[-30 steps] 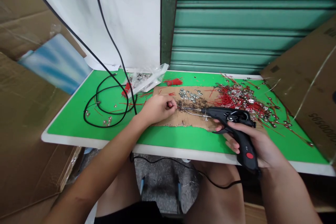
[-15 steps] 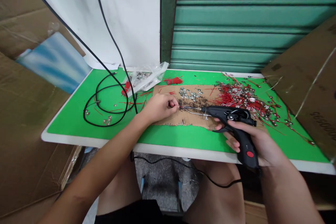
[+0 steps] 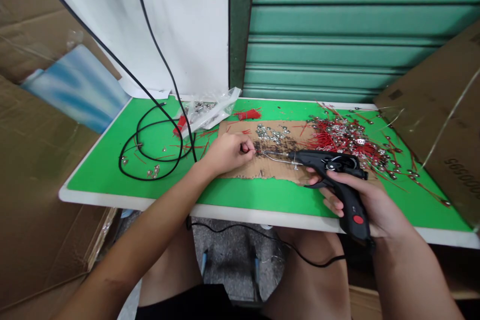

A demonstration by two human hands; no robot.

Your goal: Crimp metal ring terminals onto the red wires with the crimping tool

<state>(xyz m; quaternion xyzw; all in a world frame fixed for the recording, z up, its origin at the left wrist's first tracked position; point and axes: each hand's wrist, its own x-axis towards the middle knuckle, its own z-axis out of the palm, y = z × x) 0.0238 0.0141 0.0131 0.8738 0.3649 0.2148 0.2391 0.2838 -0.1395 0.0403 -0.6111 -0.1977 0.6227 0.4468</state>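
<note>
My right hand (image 3: 354, 197) is wrapped round the handle of a black soldering gun (image 3: 318, 161), whose metal tip points left over a scorched piece of cardboard (image 3: 247, 169). Just left of that tip, my left hand (image 3: 230, 152) is pinched on what looks like a thin red wire, mostly hidden by the fingers. Small silver metal parts (image 3: 272, 133) lie on the cardboard behind the tip. To the right spreads a heap of red wires with metal pieces (image 3: 341, 139).
The green table (image 3: 240, 197) has a white edge. A clear plastic bag of metal parts (image 3: 210, 110), a red wire bundle (image 3: 249, 114) and a coiled black cable (image 3: 129, 176) lie behind and left. Cardboard boxes (image 3: 446, 110) flank both sides; a cord crosses below the table.
</note>
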